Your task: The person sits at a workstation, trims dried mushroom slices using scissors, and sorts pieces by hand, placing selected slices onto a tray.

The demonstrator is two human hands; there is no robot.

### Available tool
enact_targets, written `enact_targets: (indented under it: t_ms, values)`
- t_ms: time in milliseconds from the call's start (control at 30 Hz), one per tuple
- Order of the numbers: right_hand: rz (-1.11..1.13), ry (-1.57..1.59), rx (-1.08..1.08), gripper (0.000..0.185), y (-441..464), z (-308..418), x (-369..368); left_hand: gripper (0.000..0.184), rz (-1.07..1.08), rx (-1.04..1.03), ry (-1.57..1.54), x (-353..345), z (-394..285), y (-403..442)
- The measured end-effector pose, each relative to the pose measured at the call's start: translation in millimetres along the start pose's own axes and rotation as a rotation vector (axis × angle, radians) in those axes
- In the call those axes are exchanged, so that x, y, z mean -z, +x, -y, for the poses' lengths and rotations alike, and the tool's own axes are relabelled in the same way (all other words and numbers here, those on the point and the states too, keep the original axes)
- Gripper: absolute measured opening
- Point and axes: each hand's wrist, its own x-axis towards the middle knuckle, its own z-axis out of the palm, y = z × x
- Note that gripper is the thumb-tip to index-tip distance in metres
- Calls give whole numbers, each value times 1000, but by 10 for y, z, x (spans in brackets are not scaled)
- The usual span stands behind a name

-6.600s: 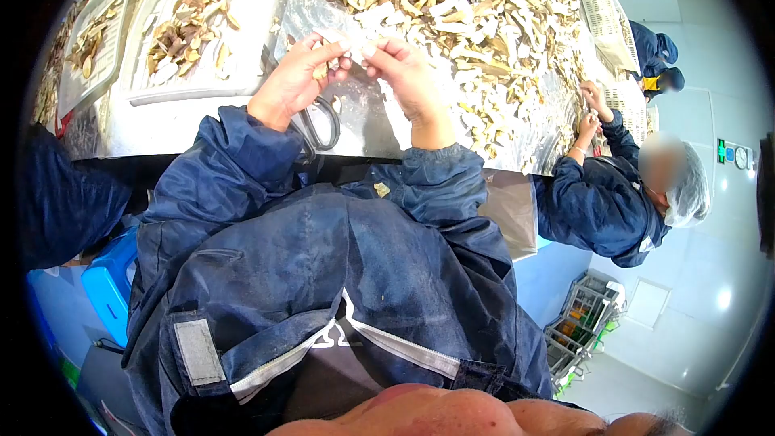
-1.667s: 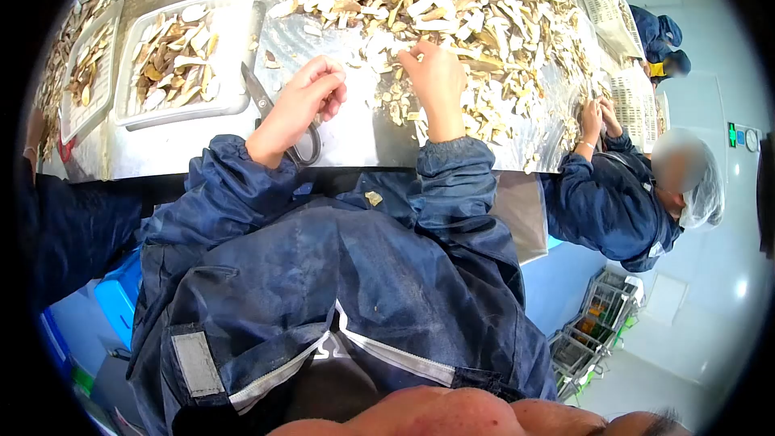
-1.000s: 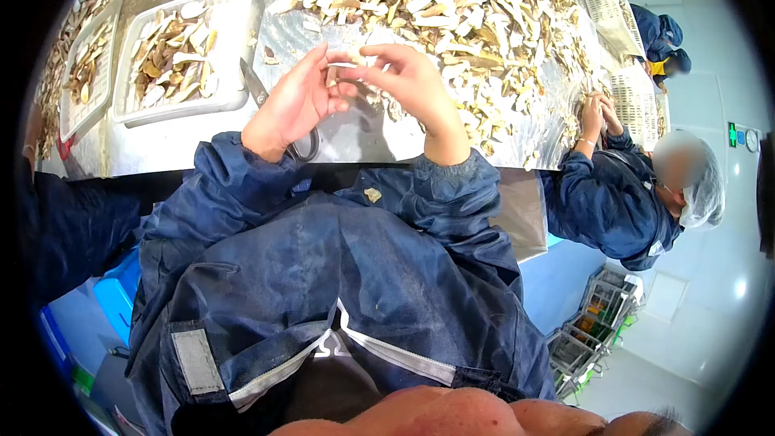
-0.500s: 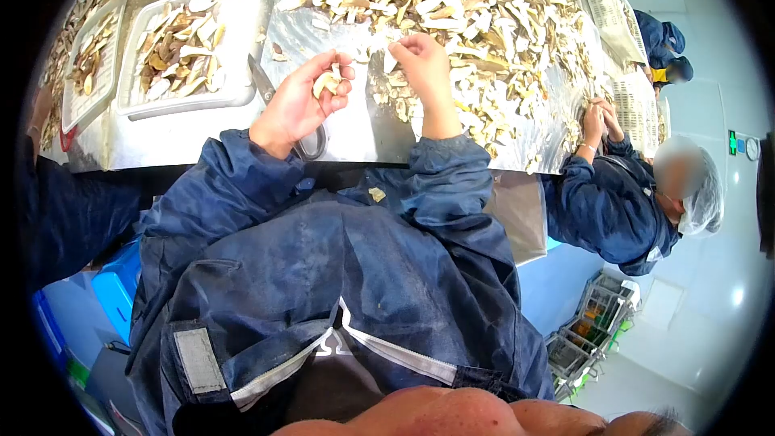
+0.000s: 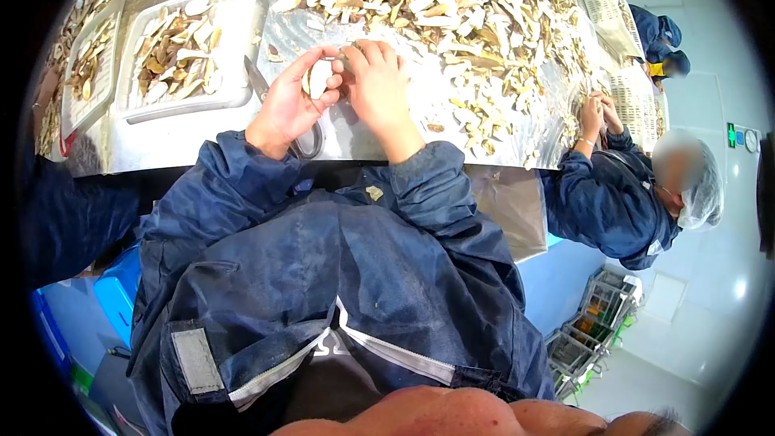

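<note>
My left hand is closed around a pale mushroom slice, held upright between thumb and fingers above the metal table. Close beside it, my right hand has its fingers curled, their tips meeting the left fingertips. What the right fingertips pinch, if anything, is too hidden to name. Beneath my left wrist lies a pair of scissors, partly covered, with a blade showing to the left. A large heap of sliced mushrooms spreads past both hands.
To the left stands a white tray holding mushroom slices, with another white basket beyond it. A co-worker in blue works at the table's right end, near white perforated crates. Another person's sleeve shows at left.
My right hand has moved left from the heap to meet my left hand. The slice in my left hand now shows a broad pale face.
</note>
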Motion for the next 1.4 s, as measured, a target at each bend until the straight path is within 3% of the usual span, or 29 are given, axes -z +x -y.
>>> enact_targets:
  t_ms: [167, 300, 500, 667, 867, 967, 1067, 1167, 1200, 1333, 1400]
  values:
    - [-15, -60, 56, 28, -336, -212, 182, 22, -39, 22, -3, -64, -13, -29]
    - [-70, -278, 32, 19, -415, -628, 410, 22, -20, 24, 0, -34, -3, -19]
    - [-175, -130, -105, 10, 53, -788, 397, 21, -1, 33, 30, -55, 4, -24]
    - [39, -305, -272, 16, 281, -740, 134, 20, -55, 17, 68, -115, 1, -63]
    - [32, 30, -267, 19, 145, -636, 288, 23, -65, 9, 136, -60, 14, -37]
    - [-33, 30, -244, 19, 143, -631, 285, 25, -80, -14, 195, -92, 25, -43]
    - [-8, 270, -421, 20, 206, -499, 324, 31, -122, -8, 201, -155, 22, -71]
    - [104, 759, -394, 22, 282, -240, 413, 36, -43, 32, 145, -149, 25, -38]
    - [236, 793, -444, 21, 317, -117, 508, 39, -22, 24, 119, -188, 22, -28]
    - [-55, 17, -223, 23, 460, -429, 204, 36, -22, 16, 129, -63, 18, -12]
    - [21, -147, -272, 22, 498, -652, -43, 34, -10, 11, 140, 6, 11, -15]
